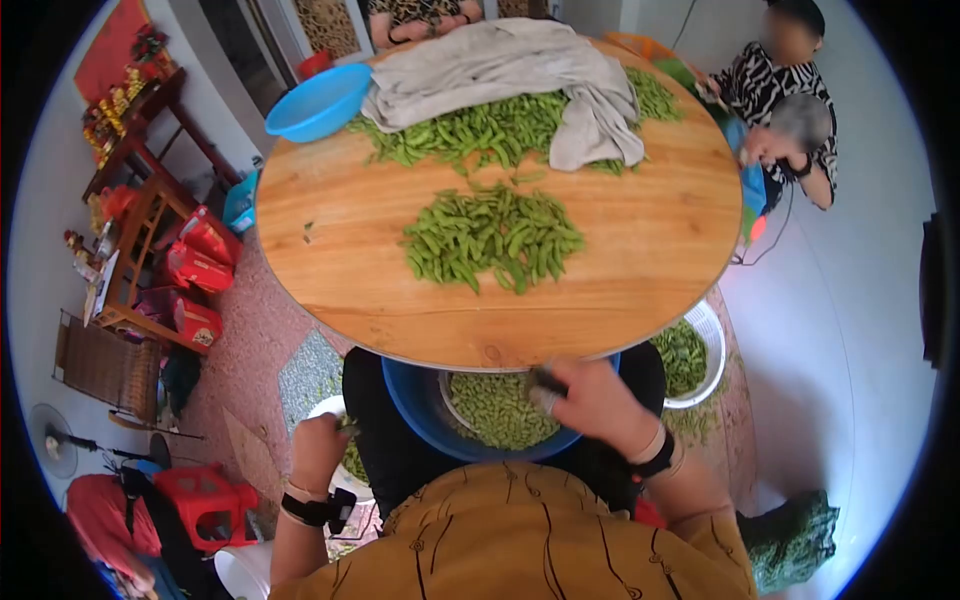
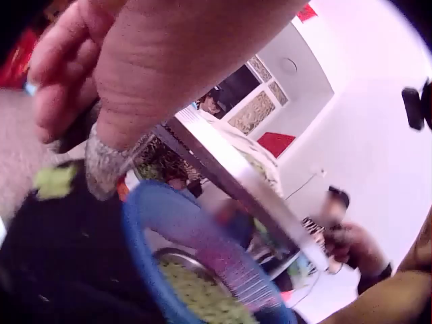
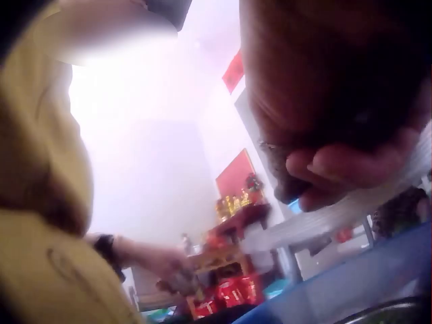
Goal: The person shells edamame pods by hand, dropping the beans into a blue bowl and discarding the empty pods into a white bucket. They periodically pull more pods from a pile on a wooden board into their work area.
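Caught apparently mid-shelling, over loose green beans (image 1: 505,412) inside a blue tub (image 1: 412,402). Seated before a heap of green pods (image 1: 445,242) on the wooden surface (image 1: 650,250), just beyond the tub. Poised above the tub's right side with the right hand (image 1: 597,403) curled in; cannot tell whether gripping a pod. Shown too with the left hand (image 1: 318,450) half-curled to the left of the tub, by a white bucket (image 1: 325,405) and near a blurred scrap of green (image 2: 55,181); cannot tell whether pinching or releasing it. Likely calling next for clearing any spent shell, then stretching past the tub for another pod.
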`<action>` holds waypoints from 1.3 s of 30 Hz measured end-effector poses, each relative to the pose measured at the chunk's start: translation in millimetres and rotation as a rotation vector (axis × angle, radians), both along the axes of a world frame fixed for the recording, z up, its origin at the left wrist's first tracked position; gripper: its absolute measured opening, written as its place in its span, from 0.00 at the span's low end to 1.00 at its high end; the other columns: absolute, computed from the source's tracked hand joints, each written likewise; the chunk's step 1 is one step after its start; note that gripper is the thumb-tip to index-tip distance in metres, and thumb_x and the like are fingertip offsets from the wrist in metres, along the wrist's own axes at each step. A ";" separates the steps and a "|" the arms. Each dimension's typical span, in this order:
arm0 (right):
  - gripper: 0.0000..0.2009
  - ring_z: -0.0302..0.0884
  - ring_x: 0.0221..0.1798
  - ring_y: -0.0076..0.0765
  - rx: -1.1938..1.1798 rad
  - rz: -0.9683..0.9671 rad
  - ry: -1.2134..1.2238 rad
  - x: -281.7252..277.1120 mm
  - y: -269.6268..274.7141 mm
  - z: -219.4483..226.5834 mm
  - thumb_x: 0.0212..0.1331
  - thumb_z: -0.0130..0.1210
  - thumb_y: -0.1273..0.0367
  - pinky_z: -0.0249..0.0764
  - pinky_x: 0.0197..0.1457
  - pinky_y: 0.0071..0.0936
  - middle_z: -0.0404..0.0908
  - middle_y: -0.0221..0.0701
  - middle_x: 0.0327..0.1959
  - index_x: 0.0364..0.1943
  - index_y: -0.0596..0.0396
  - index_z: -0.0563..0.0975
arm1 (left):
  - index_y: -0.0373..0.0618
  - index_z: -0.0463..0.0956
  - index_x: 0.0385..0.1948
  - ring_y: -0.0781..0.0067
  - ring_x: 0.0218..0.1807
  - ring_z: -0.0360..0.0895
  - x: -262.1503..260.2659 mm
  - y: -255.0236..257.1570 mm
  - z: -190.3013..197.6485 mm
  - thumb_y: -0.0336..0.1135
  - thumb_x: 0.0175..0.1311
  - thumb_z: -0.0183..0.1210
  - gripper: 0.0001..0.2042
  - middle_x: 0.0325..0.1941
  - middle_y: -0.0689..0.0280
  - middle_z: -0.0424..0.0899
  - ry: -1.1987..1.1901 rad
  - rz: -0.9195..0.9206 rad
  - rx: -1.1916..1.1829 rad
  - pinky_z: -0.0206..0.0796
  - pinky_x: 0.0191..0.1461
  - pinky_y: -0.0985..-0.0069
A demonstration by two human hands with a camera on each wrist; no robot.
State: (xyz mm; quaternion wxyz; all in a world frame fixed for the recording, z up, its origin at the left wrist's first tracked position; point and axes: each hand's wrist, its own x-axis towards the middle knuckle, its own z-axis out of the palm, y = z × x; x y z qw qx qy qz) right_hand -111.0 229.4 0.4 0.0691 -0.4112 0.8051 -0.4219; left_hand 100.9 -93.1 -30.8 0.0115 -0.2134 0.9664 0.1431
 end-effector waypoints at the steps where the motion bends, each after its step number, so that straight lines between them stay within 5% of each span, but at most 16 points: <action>1: 0.13 0.76 0.33 0.59 -0.007 -0.036 -0.027 -10.1 2.4 10.2 0.52 0.59 0.62 0.72 0.36 0.44 0.77 0.49 0.27 0.31 0.60 0.75 | 0.38 0.77 0.24 0.45 0.26 0.77 7.4 -5.1 -4.7 0.37 0.51 0.63 0.10 0.22 0.49 0.79 -0.096 0.059 -0.124 0.69 0.29 0.57; 3: 0.13 0.76 0.34 0.58 0.070 -0.146 -0.053 -34.5 5.3 28.3 0.53 0.58 0.62 0.72 0.36 0.43 0.78 0.49 0.28 0.34 0.59 0.77 | 0.36 0.77 0.24 0.46 0.25 0.77 6.1 -9.7 -7.8 0.36 0.52 0.62 0.10 0.22 0.49 0.79 -0.193 0.108 -0.248 0.69 0.29 0.59; 10: 0.13 0.75 0.34 0.58 0.126 -0.371 0.087 -145.0 -15.2 25.9 0.50 0.60 0.63 0.71 0.37 0.46 0.78 0.49 0.28 0.33 0.60 0.76 | 0.39 0.77 0.26 0.46 0.28 0.76 -43.8 30.2 18.6 0.33 0.52 0.62 0.07 0.23 0.51 0.78 0.202 -0.018 0.148 0.68 0.31 0.60; 14: 0.13 0.75 0.35 0.58 0.296 -0.328 -0.012 -134.3 -42.2 22.4 0.49 0.60 0.65 0.71 0.38 0.46 0.78 0.49 0.29 0.31 0.61 0.75 | 0.41 0.76 0.28 0.49 0.30 0.76 -63.3 46.9 28.2 0.30 0.52 0.60 0.05 0.26 0.53 0.78 0.252 -0.135 0.299 0.68 0.32 0.62; 19: 0.13 0.74 0.32 0.60 0.079 -0.255 0.206 -98.5 -52.8 13.8 0.48 0.62 0.65 0.70 0.36 0.47 0.77 0.49 0.26 0.27 0.61 0.73 | 0.41 0.79 0.32 0.52 0.32 0.77 -89.7 68.5 44.0 0.27 0.52 0.57 0.06 0.28 0.54 0.79 0.270 -0.302 0.356 0.69 0.34 0.69; 23: 0.13 0.73 0.29 0.57 0.094 -0.338 0.025 -82.6 -42.3 30.3 0.49 0.62 0.64 0.71 0.34 0.42 0.76 0.48 0.24 0.26 0.61 0.72 | 0.40 0.77 0.38 0.50 0.34 0.76 -113.9 86.6 49.0 0.23 0.51 0.56 0.11 0.32 0.55 0.79 0.367 -0.416 0.409 0.69 0.36 0.65; 29: 0.13 0.72 0.26 0.36 0.071 0.012 -0.396 -47.1 -13.3 41.6 0.48 0.63 0.66 0.70 0.33 0.28 0.77 0.39 0.23 0.35 0.60 0.77 | 0.40 0.73 0.48 0.44 0.35 0.75 -145.9 119.7 57.1 0.19 0.47 0.52 0.21 0.41 0.51 0.77 0.611 -0.515 0.363 0.70 0.38 0.65; 31: 0.14 0.73 0.27 0.30 0.004 0.080 -0.432 -40.1 -7.5 34.9 0.51 0.62 0.69 0.70 0.34 0.27 0.77 0.36 0.25 0.41 0.60 0.78 | 0.39 0.73 0.48 0.57 0.32 0.77 -148.0 117.1 46.4 0.19 0.53 0.51 0.18 0.38 0.56 0.79 0.290 -0.737 0.493 0.69 0.36 0.72; 32: 0.14 0.73 0.27 0.30 0.004 0.079 -0.449 -35.8 -7.1 36.6 0.51 0.62 0.69 0.70 0.34 0.27 0.77 0.36 0.25 0.41 0.60 0.78 | 0.39 0.73 0.48 0.57 0.32 0.77 -147.3 118.1 44.6 0.19 0.53 0.51 0.18 0.38 0.56 0.79 0.274 -0.734 0.500 0.69 0.36 0.72; 34: 0.14 0.74 0.29 0.30 -0.055 -0.115 -0.628 -22.1 -13.2 51.0 0.54 0.59 0.71 0.71 0.35 0.26 0.78 0.35 0.28 0.44 0.60 0.76 | 0.40 0.73 0.49 0.78 0.31 0.74 -144.3 122.1 49.3 0.20 0.60 0.47 0.15 0.35 0.66 0.79 0.055 -0.362 1.023 0.66 0.34 0.80; 37: 0.14 0.75 0.32 0.29 -0.114 -0.068 -0.602 -10.5 -7.1 34.0 0.56 0.57 0.72 0.72 0.37 0.27 0.78 0.37 0.30 0.48 0.59 0.74 | 0.39 0.73 0.49 0.89 0.32 0.68 -142.8 121.7 38.4 0.21 0.63 0.43 0.15 0.34 0.72 0.77 0.152 -0.219 1.343 0.62 0.33 0.87; 39: 0.16 0.78 0.34 0.35 -0.027 -0.049 -0.655 -6.6 -5.8 32.8 0.55 0.56 0.74 0.73 0.39 0.29 0.79 0.39 0.30 0.49 0.58 0.74 | 0.40 0.73 0.49 0.85 0.32 0.70 -142.3 125.0 36.8 0.18 0.58 0.41 0.18 0.35 0.72 0.77 0.170 -0.233 1.276 0.63 0.35 0.86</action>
